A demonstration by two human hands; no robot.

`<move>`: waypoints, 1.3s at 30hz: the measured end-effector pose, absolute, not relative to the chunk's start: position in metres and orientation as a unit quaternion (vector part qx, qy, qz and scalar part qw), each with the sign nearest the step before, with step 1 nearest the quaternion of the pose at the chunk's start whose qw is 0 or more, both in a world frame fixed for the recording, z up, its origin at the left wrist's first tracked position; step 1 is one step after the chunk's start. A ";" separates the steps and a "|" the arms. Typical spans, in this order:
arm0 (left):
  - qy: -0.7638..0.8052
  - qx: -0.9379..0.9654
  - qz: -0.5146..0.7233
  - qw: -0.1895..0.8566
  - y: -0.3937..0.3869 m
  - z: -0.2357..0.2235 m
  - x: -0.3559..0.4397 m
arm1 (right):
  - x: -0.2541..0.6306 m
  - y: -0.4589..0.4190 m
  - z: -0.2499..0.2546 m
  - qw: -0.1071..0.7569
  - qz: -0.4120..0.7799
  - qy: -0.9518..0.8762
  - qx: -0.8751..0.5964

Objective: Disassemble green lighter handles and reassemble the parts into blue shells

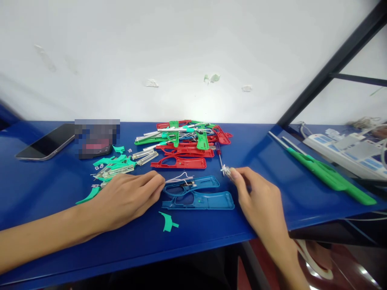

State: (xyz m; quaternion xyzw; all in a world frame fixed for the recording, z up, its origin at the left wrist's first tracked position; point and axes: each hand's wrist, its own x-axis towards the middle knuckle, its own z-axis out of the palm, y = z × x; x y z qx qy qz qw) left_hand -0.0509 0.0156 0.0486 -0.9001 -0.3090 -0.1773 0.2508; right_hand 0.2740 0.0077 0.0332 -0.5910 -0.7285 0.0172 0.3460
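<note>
Two blue plastic shell halves (198, 193) lie side by side on the blue table (272, 161), the upper one carrying thin white wires (179, 177). My left hand (127, 199) rests on the table with its fingertips pinched at the left end of those wires. My right hand (256, 197) is closed in a pinch on a small clear part (226, 171) just right of the shells. A small screwdriver (218, 152) with a dark handle lies by that part.
A pile of red and green shells (187, 141) sits behind. Green trigger pieces (168, 221) and clear tubes (145, 156) lie scattered left. A phone (45, 143) lies far left. An assembled green tool (329, 175) and a power strip (341, 153) are right, by a black frame.
</note>
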 end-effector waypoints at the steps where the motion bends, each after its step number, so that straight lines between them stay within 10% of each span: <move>1: -0.309 -0.899 -0.178 0.253 0.016 0.049 -0.051 | 0.275 0.008 0.032 0.340 0.012 -0.727 -0.597; 39: -0.345 -0.894 -0.146 0.244 0.018 0.041 -0.057 | 0.246 0.044 0.069 0.177 0.207 -0.904 -0.330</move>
